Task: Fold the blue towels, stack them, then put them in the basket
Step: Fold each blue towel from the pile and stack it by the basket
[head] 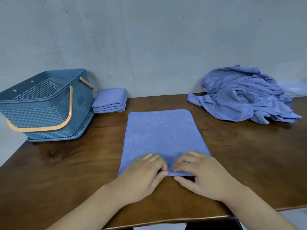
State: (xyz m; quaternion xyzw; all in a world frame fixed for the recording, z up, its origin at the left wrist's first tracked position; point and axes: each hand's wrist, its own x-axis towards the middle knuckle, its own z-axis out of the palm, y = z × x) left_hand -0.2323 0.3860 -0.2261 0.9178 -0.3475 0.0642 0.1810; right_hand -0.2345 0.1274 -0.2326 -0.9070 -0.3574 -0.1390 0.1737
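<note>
A person's two bare hands work at a dark wooden surface (66,163), seen from above and behind. At the centre lies a blue towel (161,135), spread flat as a long rectangle; its long axis runs from 6 o'clock, nearest the person, toward 12 o'clock, the wall. It looks already folded once lengthwise, though that is a judgement. The left hand (146,171) and right hand (201,173) meet at the towel's near short edge, fingers curled and pinching that edge, thumbs underneath.

At 10 o'clock stands a blue perforated basket (41,113) with tan handles; nothing shows inside it. Just beside it, toward 11 o'clock, sits a small stack of folded towels (109,101). At 2 o'clock a heap of unfolded towels (244,95) waits. So the task seems early: a few towels done, many left, the basket unfilled.
</note>
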